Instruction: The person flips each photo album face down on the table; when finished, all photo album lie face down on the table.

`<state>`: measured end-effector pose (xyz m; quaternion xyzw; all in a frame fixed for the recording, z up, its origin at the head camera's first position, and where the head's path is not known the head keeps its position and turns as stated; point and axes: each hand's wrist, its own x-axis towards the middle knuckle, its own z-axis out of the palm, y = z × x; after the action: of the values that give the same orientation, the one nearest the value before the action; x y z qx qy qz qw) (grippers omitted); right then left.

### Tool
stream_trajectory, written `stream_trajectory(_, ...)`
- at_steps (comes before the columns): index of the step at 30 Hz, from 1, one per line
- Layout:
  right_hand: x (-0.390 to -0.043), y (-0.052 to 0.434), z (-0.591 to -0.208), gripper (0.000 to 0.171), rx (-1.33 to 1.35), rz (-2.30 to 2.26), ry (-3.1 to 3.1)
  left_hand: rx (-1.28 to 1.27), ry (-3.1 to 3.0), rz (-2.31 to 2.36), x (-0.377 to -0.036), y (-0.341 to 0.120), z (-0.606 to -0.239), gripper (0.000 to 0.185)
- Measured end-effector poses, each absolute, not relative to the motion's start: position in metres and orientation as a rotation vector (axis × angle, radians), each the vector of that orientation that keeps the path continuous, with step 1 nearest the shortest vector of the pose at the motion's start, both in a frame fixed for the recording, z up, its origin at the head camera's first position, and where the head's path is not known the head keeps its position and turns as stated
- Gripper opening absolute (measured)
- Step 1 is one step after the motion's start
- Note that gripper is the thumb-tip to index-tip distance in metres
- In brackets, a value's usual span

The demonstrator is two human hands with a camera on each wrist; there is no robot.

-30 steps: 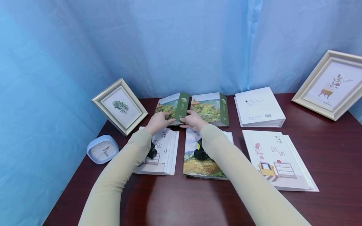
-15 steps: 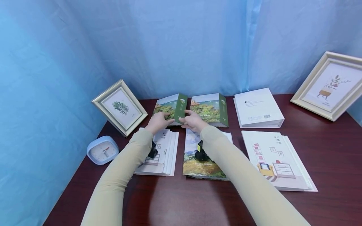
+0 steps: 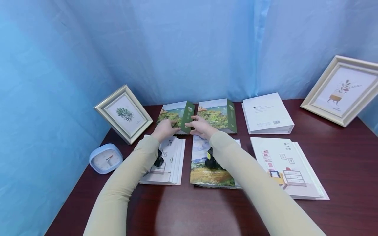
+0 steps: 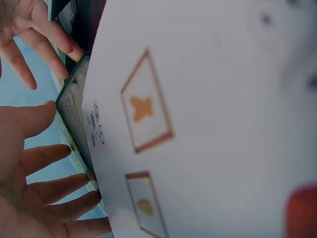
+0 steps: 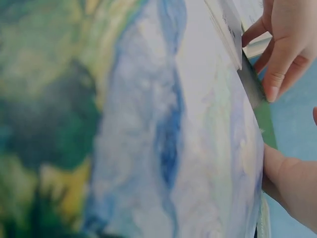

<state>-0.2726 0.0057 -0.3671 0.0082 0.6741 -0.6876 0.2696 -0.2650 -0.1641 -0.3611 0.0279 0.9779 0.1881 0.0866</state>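
Note:
At the back left of the table lies a landscape-covered photo album (image 3: 174,109) with a green spine. My left hand (image 3: 164,129) rests at its front left, fingers spread. In the left wrist view this left hand (image 4: 37,183) has its fingertips along the album's edge (image 4: 74,101), thumb apart. At the spine's front corner, my right hand (image 3: 202,127) touches the album with extended fingers; its far fingertips are partly hidden in the right wrist view. A matching photo album (image 3: 214,111) lies just to the right, a narrow gap between them.
Below my wrists lie a white album (image 3: 177,164) and a painted photo album (image 3: 208,177). Farther right are a white album lying back-cover up (image 3: 267,113) and another white album (image 3: 283,164). Picture frames (image 3: 124,113) (image 3: 339,88) and a blue clock (image 3: 106,159) stand at the sides.
The back-left photo album has shifted slightly left and toward me, with both hands staying at it. The head view has tilted a little.

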Motion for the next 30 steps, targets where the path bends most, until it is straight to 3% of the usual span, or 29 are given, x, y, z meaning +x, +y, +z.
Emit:
stream_trajectory(20, -0.25, 0.01, -0.359, 0.061, -0.054, -1.856, 1.734, 0.101, 2.905, 0.672, -0.254, -0.193, -0.339, 0.05)
stream_trajectory(30, -0.212, 0.003, -0.351, 0.064, -0.139, -1.731, 1.746, 0.152, 2.925, 0.671, -0.238, -0.209, -0.335, 0.05)
